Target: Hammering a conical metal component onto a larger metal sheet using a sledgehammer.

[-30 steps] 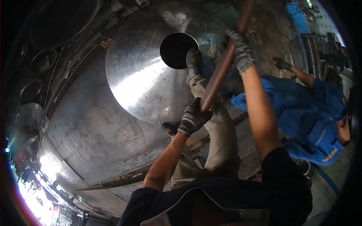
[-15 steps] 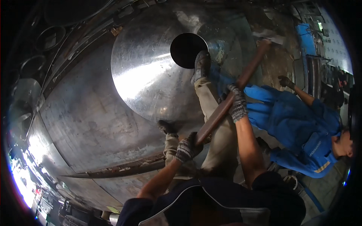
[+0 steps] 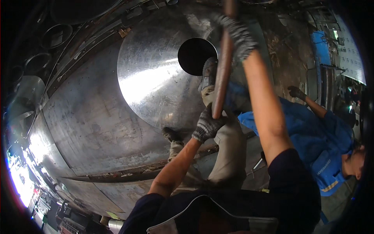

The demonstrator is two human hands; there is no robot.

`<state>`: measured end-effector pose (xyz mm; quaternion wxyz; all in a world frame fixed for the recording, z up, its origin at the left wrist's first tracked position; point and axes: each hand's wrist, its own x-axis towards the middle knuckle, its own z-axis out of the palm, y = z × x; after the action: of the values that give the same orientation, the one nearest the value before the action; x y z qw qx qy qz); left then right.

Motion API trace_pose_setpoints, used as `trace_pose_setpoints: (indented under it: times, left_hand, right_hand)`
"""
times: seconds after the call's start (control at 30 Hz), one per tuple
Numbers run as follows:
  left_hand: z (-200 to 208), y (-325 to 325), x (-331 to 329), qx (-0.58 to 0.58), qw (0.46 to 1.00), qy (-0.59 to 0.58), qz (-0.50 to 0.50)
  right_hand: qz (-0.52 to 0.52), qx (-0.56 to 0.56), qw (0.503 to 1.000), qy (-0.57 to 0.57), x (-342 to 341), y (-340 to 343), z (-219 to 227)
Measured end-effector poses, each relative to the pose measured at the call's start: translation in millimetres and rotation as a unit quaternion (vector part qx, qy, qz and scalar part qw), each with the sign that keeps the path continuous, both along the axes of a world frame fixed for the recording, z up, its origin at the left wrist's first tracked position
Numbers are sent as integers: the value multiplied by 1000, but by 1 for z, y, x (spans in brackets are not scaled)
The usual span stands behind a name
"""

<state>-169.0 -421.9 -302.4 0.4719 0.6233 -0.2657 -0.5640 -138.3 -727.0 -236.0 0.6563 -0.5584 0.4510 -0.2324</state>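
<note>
Person in blue workwear (image 3: pixel 311 134), right side, head toward the right rim. Upper right: flat bright-blue rectangular panel (image 3: pixel 321 48), upright dark metal bars (image 3: pixel 328 87) just below it in view, pale light-grey wall (image 3: pixel 350 54) farther out. Large stained grey steel plate (image 3: pixel 89 128) across left-centre. Left rim: round dark metal ring (image 3: pixel 70 32), curved grey metal sheet (image 3: pixel 33 87). Small brown block (image 3: pixel 124 32), upper left. Shiny silver cylinder (image 3: pixel 115 225), bottom edge, partly cut off.
</note>
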Motion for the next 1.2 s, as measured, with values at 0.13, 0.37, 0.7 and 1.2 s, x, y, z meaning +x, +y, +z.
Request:
trace_pose_setpoints:
  times: [0.13, 0.37, 0.7, 1.2]
  left_hand:
    - [-1, 63, -2, 201, 952, 229, 24]
    - [25, 295, 59, 288, 954, 82, 22]
    - [157, 608, 53, 556, 777, -255, -150]
    - [148, 583, 105, 250, 878, -276, -300]
  right_hand:
    - [15, 120, 974, 190, 31, 72, -134]
    - [45, 220, 974, 14, 73, 259, -108]
    - [-173, 561, 808, -37, 27, 473, -59]
    - [-357, 524, 774, 6, -212, 534, -107]
